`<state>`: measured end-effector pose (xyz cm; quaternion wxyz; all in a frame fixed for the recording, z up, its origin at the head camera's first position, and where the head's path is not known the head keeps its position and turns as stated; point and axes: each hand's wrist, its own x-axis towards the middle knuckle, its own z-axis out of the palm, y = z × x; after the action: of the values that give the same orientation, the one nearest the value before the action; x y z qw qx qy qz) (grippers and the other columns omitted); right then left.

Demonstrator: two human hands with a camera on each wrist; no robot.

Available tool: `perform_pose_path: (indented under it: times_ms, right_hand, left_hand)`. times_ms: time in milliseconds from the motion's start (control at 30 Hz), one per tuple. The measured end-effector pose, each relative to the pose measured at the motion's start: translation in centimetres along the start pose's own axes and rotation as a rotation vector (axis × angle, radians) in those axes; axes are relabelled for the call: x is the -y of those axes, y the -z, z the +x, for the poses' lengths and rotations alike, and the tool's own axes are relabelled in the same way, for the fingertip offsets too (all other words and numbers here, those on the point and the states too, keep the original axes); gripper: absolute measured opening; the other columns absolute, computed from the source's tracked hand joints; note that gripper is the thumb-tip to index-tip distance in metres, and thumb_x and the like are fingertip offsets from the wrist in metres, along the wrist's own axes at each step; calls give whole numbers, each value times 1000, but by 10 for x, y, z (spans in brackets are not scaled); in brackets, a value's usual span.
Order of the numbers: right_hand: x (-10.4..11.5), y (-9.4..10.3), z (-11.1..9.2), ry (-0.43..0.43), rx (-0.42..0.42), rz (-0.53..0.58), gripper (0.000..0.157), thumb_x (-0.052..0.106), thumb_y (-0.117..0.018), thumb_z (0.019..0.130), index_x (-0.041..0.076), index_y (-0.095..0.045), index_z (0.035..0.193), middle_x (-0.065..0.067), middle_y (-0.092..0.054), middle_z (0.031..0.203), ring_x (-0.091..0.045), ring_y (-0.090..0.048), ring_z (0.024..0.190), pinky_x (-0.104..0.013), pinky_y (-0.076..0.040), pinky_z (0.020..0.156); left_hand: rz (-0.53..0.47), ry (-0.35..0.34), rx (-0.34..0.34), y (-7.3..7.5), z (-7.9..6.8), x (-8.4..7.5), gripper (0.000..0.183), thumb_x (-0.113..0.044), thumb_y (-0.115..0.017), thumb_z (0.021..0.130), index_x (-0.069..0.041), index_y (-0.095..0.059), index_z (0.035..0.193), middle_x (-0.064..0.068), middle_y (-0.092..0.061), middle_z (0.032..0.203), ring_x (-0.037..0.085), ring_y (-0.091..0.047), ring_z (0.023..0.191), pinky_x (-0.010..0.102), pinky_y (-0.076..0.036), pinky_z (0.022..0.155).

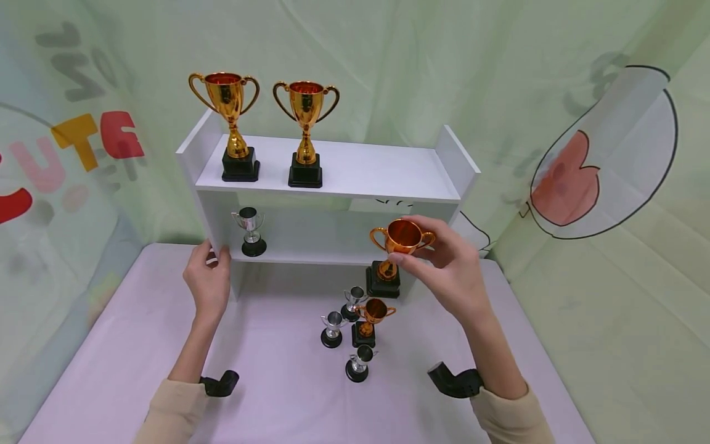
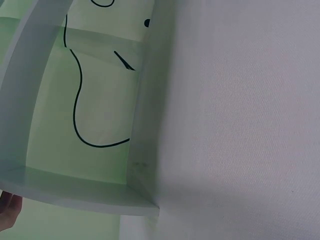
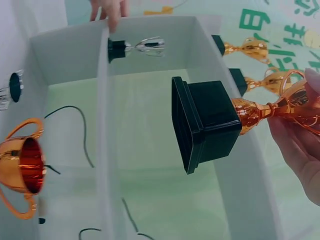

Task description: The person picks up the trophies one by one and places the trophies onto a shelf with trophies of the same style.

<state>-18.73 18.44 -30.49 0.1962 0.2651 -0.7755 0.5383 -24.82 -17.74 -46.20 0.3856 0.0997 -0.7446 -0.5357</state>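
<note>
My right hand [image 1: 452, 265] pinches a bronze-coloured trophy cup [image 1: 403, 235] with a black square base, held upright in front of the shelf's right side. In the right wrist view the base of this bronze trophy [image 3: 205, 122] shows large, in front of the shelf opening. My left hand [image 1: 209, 280] grips the left side of the white shelf [image 1: 355, 163] near its middle board. Just right of that hand, a small silver trophy [image 1: 251, 231] stands on the middle board. Only the left fingers [image 2: 9, 210] show at the corner of the left wrist view.
Two gold trophies, one far left [image 1: 235, 123] and one beside it [image 1: 306, 132], stand on the top board. On the white table [image 1: 288, 407] before the shelf stand a smaller bronze trophy [image 1: 375, 311] and silver ones [image 1: 359, 364]. A printed curtain [image 1: 388, 61] hangs behind.
</note>
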Motion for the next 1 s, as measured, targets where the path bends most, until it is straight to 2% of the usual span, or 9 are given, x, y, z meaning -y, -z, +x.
perform_pose_path:
  times_ms: [233,533,667,767,900,1000]
  right_hand:
    - [23,0,16,20,-3,2,57,-16,-79,77,-2,-65,130,1,-70,116,-17,-68,97,-22,-60,86]
    - [54,-6,41,16,2,18,53,-11,-81,79,0,-67,129,-6,-71,114,-23,-68,95,-24,-61,86]
    - [61,-6,52,12,10,39,49,-5,-82,81,2,-68,128,-7,-71,115,-24,-68,96,-25,-60,88]
    - [63,-7,62,1,16,97,46,-1,-82,83,3,-69,126,-9,-71,116,-26,-68,99,-26,-60,90]
    - [67,-6,74,-14,5,165,42,0,-82,82,3,-71,123,-11,-72,111,-27,-67,97,-26,-60,90]
    - [71,-5,82,-22,0,175,40,2,-83,82,4,-72,120,-11,-74,108,-27,-68,95,-27,-60,89]
  left_hand:
    - [3,11,-7,1,1,0,27,-6,-63,97,0,-72,122,21,-70,113,-4,-57,85,4,-46,73]
    - [-5,0,-9,0,0,-1,26,-5,-64,96,0,-73,121,22,-70,111,-5,-57,84,4,-46,73]
    - [-2,4,-11,0,0,-1,27,-5,-64,96,0,-73,120,21,-71,112,-5,-56,85,5,-46,72]
    - [8,6,-15,0,0,0,27,-5,-64,96,0,-73,120,21,-71,112,-5,-56,84,5,-45,72]
    - [9,-1,-15,0,0,1,27,-4,-63,96,0,-73,121,22,-70,111,-5,-56,84,5,-46,72]
    - [8,-7,-16,-1,0,2,27,-2,-63,95,2,-73,120,22,-70,109,-6,-56,84,4,-46,72]
